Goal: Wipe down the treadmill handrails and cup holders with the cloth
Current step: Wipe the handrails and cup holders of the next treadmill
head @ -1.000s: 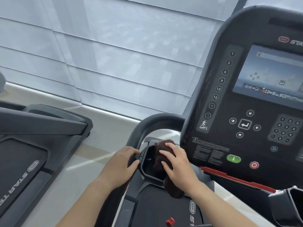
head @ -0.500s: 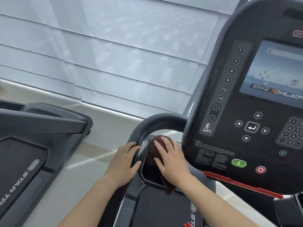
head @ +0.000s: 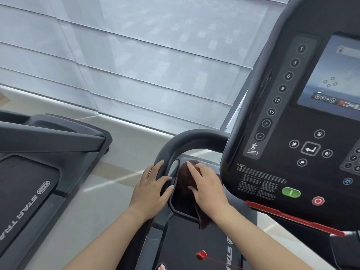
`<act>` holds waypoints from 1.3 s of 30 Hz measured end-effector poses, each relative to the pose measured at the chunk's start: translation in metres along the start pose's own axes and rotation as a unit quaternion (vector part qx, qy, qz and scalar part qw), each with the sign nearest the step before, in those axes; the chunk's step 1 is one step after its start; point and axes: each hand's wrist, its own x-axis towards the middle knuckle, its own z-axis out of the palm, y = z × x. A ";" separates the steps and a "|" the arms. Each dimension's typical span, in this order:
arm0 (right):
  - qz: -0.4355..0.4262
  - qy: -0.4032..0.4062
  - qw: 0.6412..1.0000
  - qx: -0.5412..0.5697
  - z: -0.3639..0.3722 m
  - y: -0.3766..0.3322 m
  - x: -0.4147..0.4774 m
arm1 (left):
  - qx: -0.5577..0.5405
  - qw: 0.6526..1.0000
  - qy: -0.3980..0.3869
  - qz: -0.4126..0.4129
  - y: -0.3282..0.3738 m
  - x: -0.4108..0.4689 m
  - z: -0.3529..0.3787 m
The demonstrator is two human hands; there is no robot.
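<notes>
Right hand wiping the left cup holder with the cloth

The right hand [head: 207, 184] presses a dark brown, bunched cloth [head: 185, 177] into the far end of the black, recessed plastic cup holder [head: 182, 203] — fingers spread flat over it, one corner of fabric trailing out toward the near rim. The left hand [head: 153, 187] curls loosely around the curved black handrail [head: 187, 138] just left of the recess, holding nothing else. The holder's long axis runs from far to near, so the unwiped part probably lies toward the person, directly under the right wrist.
</notes>
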 end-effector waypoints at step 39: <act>-0.026 0.041 0.986 0.157 -0.008 -0.006 -0.023 | -0.089 0.992 0.062 -0.071 -0.003 -0.013 0.002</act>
